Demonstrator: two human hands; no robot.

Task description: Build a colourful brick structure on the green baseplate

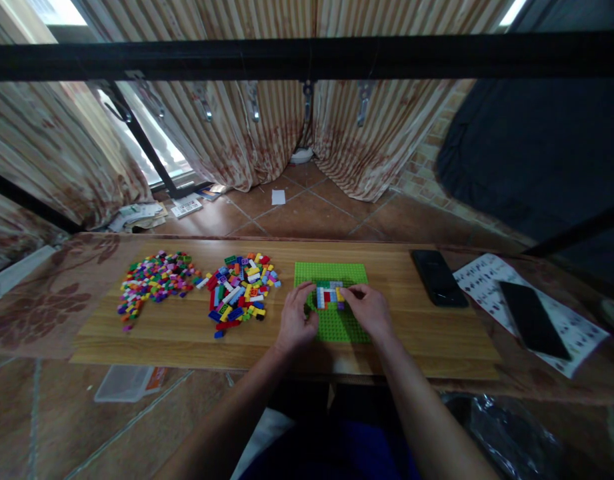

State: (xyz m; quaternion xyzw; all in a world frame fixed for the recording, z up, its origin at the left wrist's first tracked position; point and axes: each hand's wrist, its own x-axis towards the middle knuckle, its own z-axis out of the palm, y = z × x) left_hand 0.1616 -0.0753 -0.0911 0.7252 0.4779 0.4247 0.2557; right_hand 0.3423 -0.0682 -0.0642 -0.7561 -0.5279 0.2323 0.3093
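Observation:
A green studded baseplate (354,328) lies on the wooden board in front of me. On its middle sits a low block of toy bricks (327,297) in white, red, green, light blue, yellow and purple. My right hand (371,309) comes in from the right, with thumb and index finger pinched at a yellow toy brick (339,294) on the block's right edge. To the left of the block, my left hand (297,320) rests over the baseplate's edge. Its fingers are curved, with a gap between thumb and index finger, and nothing shows in it.
Left of the baseplate is a pile of larger toy bricks (239,290), then a pile of small bricks (157,279). A black phone (439,278) lies on the wooden board (401,347). Another dark device (533,319) rests on a printed sheet (487,270). A black bar (307,59) crosses ahead.

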